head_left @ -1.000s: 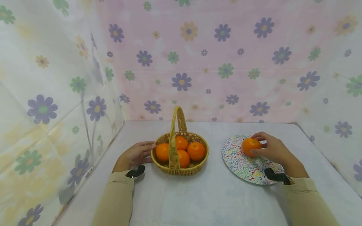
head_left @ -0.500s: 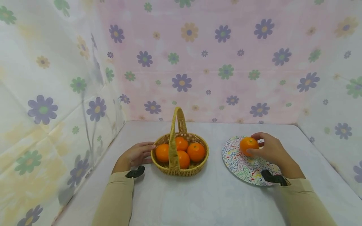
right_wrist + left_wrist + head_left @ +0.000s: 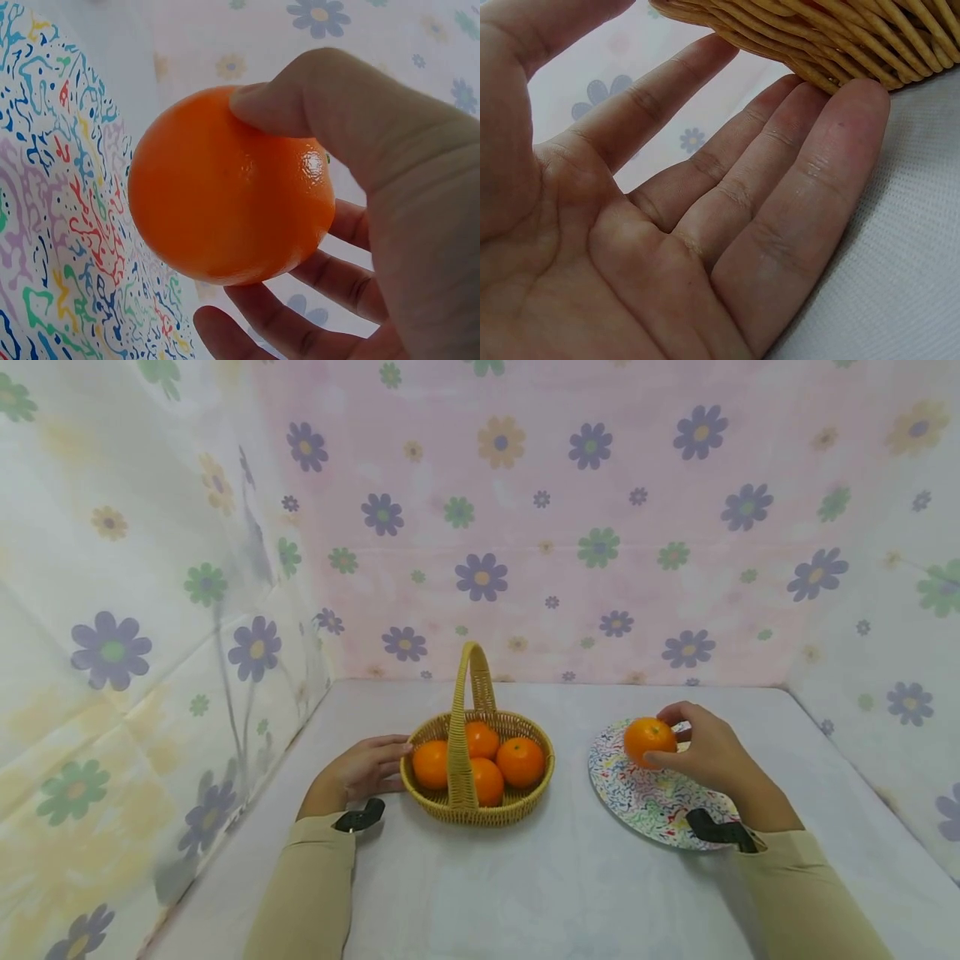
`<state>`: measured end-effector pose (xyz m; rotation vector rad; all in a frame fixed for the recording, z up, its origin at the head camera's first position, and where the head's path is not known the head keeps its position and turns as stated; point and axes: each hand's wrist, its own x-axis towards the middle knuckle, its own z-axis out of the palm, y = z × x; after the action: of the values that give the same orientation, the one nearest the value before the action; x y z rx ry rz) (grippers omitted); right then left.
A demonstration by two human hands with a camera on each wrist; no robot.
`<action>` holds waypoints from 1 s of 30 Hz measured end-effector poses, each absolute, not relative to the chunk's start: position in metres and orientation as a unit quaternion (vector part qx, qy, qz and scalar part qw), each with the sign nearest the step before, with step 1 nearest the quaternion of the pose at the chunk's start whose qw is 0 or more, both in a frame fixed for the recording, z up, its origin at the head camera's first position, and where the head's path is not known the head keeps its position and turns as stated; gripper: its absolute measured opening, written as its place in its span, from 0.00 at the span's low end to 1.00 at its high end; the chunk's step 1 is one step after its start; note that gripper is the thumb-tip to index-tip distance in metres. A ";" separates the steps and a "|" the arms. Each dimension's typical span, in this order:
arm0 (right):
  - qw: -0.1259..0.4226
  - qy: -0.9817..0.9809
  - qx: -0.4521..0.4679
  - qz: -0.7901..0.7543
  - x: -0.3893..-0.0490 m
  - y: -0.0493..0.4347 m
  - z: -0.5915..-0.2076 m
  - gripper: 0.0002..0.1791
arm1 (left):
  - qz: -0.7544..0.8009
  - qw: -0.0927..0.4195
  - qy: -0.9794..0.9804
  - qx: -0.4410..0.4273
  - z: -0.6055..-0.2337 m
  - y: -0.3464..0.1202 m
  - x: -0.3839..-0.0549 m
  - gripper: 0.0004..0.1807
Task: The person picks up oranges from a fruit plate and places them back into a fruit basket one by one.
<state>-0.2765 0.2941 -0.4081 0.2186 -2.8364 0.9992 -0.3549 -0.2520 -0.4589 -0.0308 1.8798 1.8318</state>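
My right hand (image 3: 708, 750) pinches an orange (image 3: 649, 742) between thumb and fingers, over the back left part of a round plate (image 3: 660, 827) with a multicoloured squiggle pattern. The right wrist view shows the thumb on one side of the orange (image 3: 225, 195) and fingers beneath it. At the left, a yellow wicker basket (image 3: 442, 811) with a tall handle holds several oranges (image 3: 521, 762). My left hand (image 3: 365, 768) touches the basket's left side with its fingers extended. In the left wrist view, the fingertips (image 3: 859, 101) meet the woven wall (image 3: 840, 45).
A white cloth covers the table (image 3: 480, 893). Flower-patterned fabric hangs as a back wall (image 3: 525, 527) and as side walls, the left one (image 3: 150, 710) close to the left arm. The basket's handle (image 3: 459, 727) arches high over the oranges.
The right hand has lifted the orange slightly and carried it a little to the left over the plate. The left hand and the basket have stayed in place.
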 end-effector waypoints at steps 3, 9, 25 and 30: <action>0.062 -0.938 0.077 0.333 -0.275 0.293 -0.407 0.36 | 0.673 0.255 0.695 -0.011 -0.460 -0.252 -0.356 0.36; 0.059 -0.936 0.078 0.337 -0.274 0.294 -0.407 0.34 | 0.673 0.253 0.695 -0.014 -0.461 -0.252 -0.357 0.36; 0.021 -0.934 0.097 0.342 -0.278 0.287 -0.415 0.39 | 0.673 0.257 0.694 -0.009 -0.460 -0.252 -0.356 0.34; -0.017 -0.894 0.107 0.434 -0.280 0.290 -0.420 0.37 | 0.678 0.253 0.690 -0.012 -0.460 -0.251 -0.355 0.33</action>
<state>-0.2800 0.2899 -0.4195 0.3385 -2.8395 1.3795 -0.3553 -0.2515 -0.4602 -0.0329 1.8760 1.8444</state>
